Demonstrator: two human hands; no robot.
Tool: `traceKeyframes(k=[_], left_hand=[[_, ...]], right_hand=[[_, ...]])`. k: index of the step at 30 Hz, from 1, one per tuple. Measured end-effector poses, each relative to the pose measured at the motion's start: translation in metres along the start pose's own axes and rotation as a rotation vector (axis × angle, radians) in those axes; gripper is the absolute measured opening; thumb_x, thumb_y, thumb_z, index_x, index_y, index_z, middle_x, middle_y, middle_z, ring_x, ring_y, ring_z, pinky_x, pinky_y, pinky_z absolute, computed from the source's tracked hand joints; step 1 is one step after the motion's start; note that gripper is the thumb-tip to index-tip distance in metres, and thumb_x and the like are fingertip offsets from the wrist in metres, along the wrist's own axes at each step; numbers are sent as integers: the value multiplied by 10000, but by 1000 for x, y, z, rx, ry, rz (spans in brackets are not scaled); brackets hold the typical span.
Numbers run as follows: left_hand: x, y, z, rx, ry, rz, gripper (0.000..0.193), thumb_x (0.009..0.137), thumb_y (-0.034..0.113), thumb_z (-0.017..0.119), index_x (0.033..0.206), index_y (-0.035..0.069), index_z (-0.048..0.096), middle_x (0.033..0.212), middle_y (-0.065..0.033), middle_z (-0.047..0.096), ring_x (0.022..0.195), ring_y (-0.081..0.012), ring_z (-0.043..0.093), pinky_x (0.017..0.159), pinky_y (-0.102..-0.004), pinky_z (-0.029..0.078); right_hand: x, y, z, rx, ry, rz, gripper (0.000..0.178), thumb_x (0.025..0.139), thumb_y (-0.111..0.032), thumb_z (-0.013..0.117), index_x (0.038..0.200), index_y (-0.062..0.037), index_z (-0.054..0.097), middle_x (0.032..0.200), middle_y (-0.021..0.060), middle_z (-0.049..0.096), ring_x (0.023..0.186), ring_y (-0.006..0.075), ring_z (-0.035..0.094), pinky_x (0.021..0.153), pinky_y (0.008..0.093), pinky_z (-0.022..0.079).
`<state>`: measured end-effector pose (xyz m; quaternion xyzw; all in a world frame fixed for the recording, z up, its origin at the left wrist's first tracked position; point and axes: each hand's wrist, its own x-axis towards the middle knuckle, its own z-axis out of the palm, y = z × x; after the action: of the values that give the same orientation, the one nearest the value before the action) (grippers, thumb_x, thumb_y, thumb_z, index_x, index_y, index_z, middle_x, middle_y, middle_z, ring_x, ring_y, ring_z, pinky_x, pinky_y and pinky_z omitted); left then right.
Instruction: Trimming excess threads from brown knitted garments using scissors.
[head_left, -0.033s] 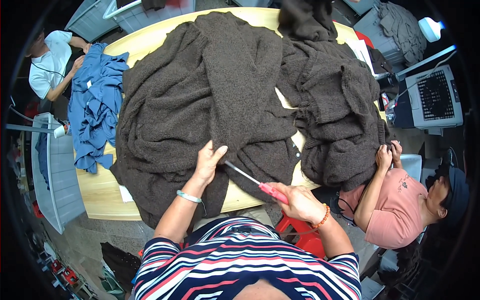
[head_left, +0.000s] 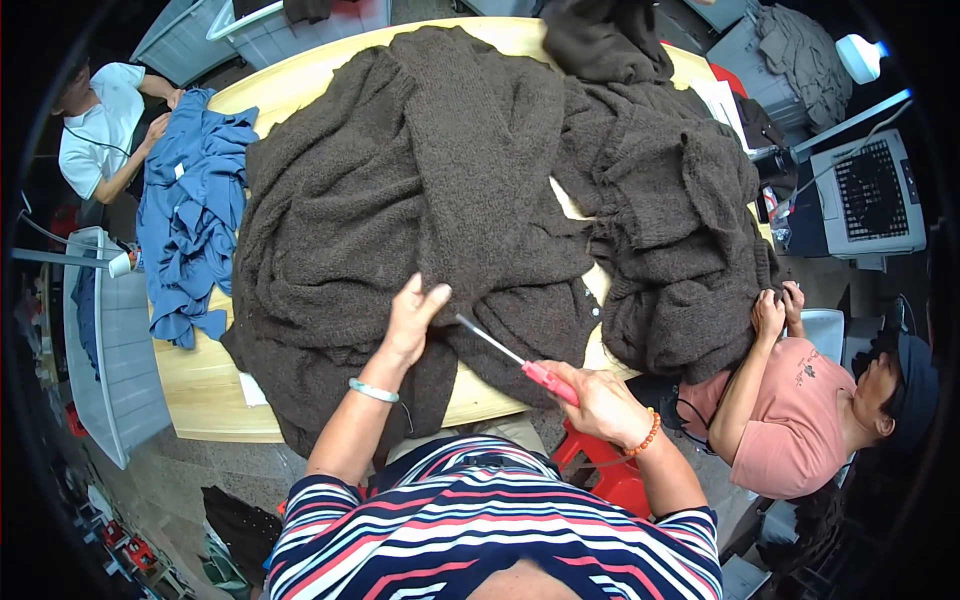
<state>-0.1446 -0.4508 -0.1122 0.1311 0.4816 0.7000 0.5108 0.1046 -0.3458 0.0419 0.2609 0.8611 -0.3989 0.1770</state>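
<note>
One red-handled tool (head_left: 548,382), one pale bangle (head_left: 373,390), one orange beaded bracelet (head_left: 651,428), one desk (head_left: 190,400), two visible co-workers (head_left: 785,430); heaped brown knit garments (head_left: 480,180) cannot be counted.

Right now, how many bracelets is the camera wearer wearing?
2: a pale green bangle around the wrist of the left hand, and an orange beaded bracelet around that of the right hand, which grips a pink-handled metal tool. None seems hidden.

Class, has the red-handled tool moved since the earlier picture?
Yes, slightly: judged against the table, the red-handled tool in the right hand has shifted rightward and up the picture.
</note>
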Motion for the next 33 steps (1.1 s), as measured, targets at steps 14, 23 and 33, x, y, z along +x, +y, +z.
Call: traceKeyframes(k=[14,23,33], left_hand=[[67,48,41,-204,149,186,322,849,-12,669,1161,-6,588,1068,-86,658,934,-169,638,851,-303,517],[57,4,36,-235,178,152,209,862,-10,670,1067,13,643,1001,-62,685,891,-141,649,817,-280,525],[63,21,16,-215,105,-14,361,903,128,654,1229,11,553,1199,-98,615,1085,-223,596,975,-381,472]], right_hand=[[6,-13,-33,-38,355,0,412,871,-177,619,1267,-96,541,701,199,636,680,375,652,649,439,520],[39,-9,-43,-157,285,32,300,874,-176,572,1158,-79,574,732,220,655,737,406,658,681,502,517],[20,3,-31,-33,181,-19,375,872,-153,591,1240,-103,542,885,211,671,825,398,653,734,468,520]])
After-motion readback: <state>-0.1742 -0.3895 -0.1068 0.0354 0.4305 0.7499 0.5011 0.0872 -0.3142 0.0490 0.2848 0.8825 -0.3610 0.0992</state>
